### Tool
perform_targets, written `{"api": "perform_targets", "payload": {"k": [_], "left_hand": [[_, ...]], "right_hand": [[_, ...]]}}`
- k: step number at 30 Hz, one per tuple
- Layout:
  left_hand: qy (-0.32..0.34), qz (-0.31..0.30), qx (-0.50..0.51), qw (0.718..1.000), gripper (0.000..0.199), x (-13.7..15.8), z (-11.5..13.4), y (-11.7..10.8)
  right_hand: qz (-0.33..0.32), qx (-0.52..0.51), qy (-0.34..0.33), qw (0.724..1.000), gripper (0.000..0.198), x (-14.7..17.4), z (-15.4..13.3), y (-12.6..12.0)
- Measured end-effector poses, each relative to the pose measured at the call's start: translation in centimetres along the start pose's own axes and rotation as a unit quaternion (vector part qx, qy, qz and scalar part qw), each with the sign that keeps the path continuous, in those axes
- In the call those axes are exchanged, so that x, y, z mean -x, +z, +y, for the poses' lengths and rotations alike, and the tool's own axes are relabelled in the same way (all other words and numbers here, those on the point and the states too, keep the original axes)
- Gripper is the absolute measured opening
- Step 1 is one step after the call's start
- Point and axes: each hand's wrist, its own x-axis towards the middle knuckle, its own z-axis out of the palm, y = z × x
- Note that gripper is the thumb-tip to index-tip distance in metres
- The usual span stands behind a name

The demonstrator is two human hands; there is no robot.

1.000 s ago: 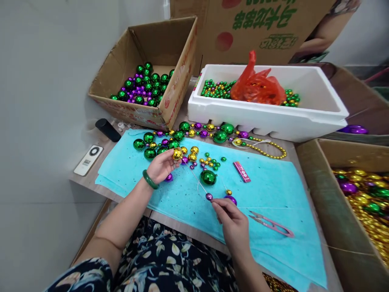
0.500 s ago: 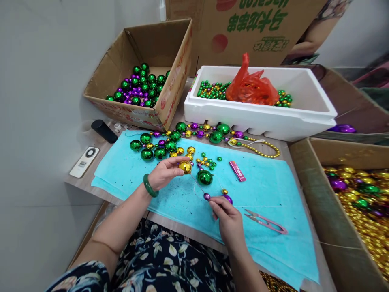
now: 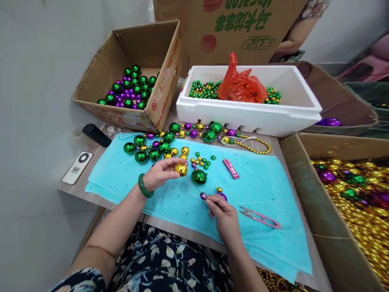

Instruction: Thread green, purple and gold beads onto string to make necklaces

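the left hand (image 3: 161, 173) has brought its large gold bead (image 3: 181, 170) nearer the small purple bead (image 3: 203, 196) than a second ago. thumb and fingers hold the gold bead; the right hand (image 3: 224, 213) pinches the purple one. a thin string (image 3: 194, 185) stretches between them over the blue cloth (image 3: 258, 178), where pink-handled thread snips (image 3: 259, 219) lie.

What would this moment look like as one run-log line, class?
left hand: holding gold ball | right hand: pinching at small purple bead | between: thin strand | nearby: large green ball, pink snips on blue cloth
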Motion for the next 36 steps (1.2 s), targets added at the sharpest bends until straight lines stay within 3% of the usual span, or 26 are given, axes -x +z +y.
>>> {"api": "perform_targets", "payload": {"k": [4,13,19,28,33,36], "left_hand": [[0.000,0.012,0.002,1.000,0.043,-0.3,-0.1,0.0],[-0.024,-0.025,0.037,0.999,0.046,-0.3,-0.1,0.4],[-0.028,-0.029,0.059,0.997,0.045,-0.3,0.3,0.7],[0.014,-0.031,-0.023,0.999,0.046,-0.3,0.9,0.4],[-0.011,-0.086,-0.033,0.996,0.045,0.0,1.0,0.2],[-0.024,-0.131,-0.144,0.981,0.045,0.0,0.7,0.1]], "right_hand": [[-0.008,-0.024,0.020,0.999,0.020,0.0,0.0,0.1],[-0.014,-0.090,0.067,0.994,0.022,-0.3,0.4,0.5],[-0.025,-0.103,0.064,0.992,0.019,-0.5,0.5,0.4],[-0.019,-0.044,0.017,0.999,0.018,-0.6,-0.1,0.2],[-0.044,-0.053,0.005,0.998,0.016,-0.8,-0.1,0.4],[-0.045,-0.049,0.004,0.998,0.016,-0.6,-0.5,0.7]]}}
